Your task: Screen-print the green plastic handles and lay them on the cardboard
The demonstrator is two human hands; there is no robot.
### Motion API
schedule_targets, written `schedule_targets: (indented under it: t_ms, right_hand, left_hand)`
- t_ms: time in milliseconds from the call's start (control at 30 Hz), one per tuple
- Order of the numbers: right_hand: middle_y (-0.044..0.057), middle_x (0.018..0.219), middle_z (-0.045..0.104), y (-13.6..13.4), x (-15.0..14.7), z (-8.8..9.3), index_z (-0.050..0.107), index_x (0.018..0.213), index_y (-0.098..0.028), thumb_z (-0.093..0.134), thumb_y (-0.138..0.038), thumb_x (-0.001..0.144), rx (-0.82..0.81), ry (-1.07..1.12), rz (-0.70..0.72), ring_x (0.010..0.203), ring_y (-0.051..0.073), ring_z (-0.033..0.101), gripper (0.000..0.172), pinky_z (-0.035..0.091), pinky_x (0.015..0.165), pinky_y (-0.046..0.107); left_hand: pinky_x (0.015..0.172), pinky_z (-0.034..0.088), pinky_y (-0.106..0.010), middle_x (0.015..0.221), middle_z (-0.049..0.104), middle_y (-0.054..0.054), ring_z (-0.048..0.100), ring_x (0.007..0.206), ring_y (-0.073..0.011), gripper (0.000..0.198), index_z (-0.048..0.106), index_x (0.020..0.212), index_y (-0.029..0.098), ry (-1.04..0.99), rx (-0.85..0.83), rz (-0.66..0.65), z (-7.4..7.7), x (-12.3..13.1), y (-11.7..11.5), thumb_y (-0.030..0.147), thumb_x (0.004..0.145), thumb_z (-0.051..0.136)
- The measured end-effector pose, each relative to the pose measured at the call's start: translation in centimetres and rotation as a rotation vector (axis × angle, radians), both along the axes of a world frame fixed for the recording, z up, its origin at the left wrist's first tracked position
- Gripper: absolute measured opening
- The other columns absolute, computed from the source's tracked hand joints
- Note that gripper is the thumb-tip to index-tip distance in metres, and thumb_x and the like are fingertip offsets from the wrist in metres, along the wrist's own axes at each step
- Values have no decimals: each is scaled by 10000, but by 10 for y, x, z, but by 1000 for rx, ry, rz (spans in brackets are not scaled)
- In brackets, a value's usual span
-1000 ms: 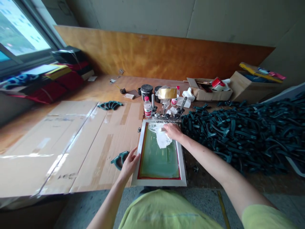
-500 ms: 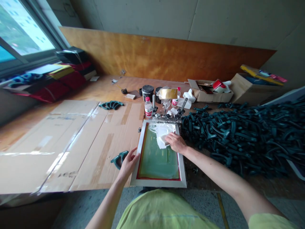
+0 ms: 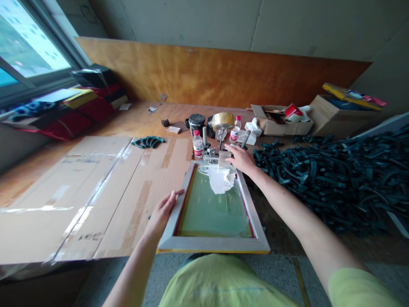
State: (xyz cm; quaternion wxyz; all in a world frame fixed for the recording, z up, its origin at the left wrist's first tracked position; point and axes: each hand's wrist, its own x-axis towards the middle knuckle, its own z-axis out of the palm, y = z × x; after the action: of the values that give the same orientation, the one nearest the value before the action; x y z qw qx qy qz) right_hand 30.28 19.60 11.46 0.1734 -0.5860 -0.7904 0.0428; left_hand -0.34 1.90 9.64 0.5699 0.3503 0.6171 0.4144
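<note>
A silver-framed printing screen (image 3: 213,244) with green mesh is tilted up at its near end, hinged at a metal clamp (image 3: 209,154) at the far end. My left hand (image 3: 162,209) grips the frame's left edge. A white cloth (image 3: 222,181) lies on the mesh near the far end. My right hand (image 3: 240,157) reaches past the frame's far right corner, fingers spread and stretched out, holding nothing that I can see.
A large heap of dark teal plastic handles (image 3: 332,179) fills the right. Flattened cardboard (image 3: 96,192) covers the left. A few teal handles (image 3: 147,141) lie farther back. Beyond the clamp stand a water bottle (image 3: 197,146), a black tin (image 3: 196,123), a gold-lidded tin (image 3: 223,121) and open cardboard boxes (image 3: 281,121).
The near end of the frame has swung up in my left hand. My right hand left the cloth and moved toward the far right corner by the clamp.
</note>
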Motion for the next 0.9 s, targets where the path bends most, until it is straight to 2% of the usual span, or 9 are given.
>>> schedule_targets:
  t_ms: [100,200,300,400,500,600,767,833,900]
  right_hand:
    - [74,1063,684,-5,32,-6,558,1289,-226,526,-311,921,13,74,-177,934,235,618,379,455,804,332]
    - [79,918,703,-28,52,-36,627,1117,-175,498,-298,934,-144,78,-249,834,220,631,256,450,737,312]
    - [70,931,697,-60,45,-74,619,1111,-173,618,-387,876,-218,77,-82,855,203,627,318,453,748,294]
    - [64,1047,664,-85,26,-95,605,1161,-203,724,-356,800,-199,32,137,996,216,588,410,439,847,321]
    - [52,996,632,-103,4,-89,660,1003,-201,688,-259,836,-145,16,145,984,205,557,179,424,871,330]
    - [58,923,608,-131,-26,-75,663,934,-185,652,-267,868,-13,58,160,936,204,531,107,423,835,327]
    - [34,889,629,-159,-42,-73,677,1014,-228,557,-263,928,53,-35,658,893,181,529,151,407,828,318]
    - [27,921,649,-142,-8,-72,680,1044,-246,506,-187,942,-3,-91,548,909,169,542,211,402,817,297]
    - [53,931,655,-114,44,-68,692,998,-228,472,-133,932,-66,-197,216,928,183,552,249,400,788,292]
  left_hand:
    - [586,491,-271,859,706,-44,631,683,-176,652,678,1072,176,-41,186,41,27,5,24,732,781,499]
    - [614,506,-267,952,703,-77,649,773,-183,573,652,1035,166,-102,404,88,51,15,56,672,812,505]
    - [570,488,-233,873,699,-80,644,739,-163,527,623,985,154,-131,451,60,70,22,82,641,819,514]
    - [554,478,-206,843,696,-47,643,700,-136,546,572,1061,184,-177,471,134,71,31,82,668,819,503]
    - [516,471,-199,872,712,-47,649,646,-125,554,550,1129,199,-197,313,168,43,49,51,649,806,559]
    - [481,489,-241,967,731,-133,701,713,-197,589,600,1114,151,-231,-148,-93,-2,73,6,641,788,599]
    - [475,466,-220,803,726,-81,730,789,-231,395,629,933,160,-326,-320,91,-65,61,-38,537,818,611]
    - [467,456,-219,778,731,-86,719,710,-208,395,642,881,144,-227,-342,190,-86,24,-46,527,838,559]
    - [497,489,-244,793,741,-109,698,660,-192,433,648,826,127,-71,-397,306,-109,-23,-53,517,874,466]
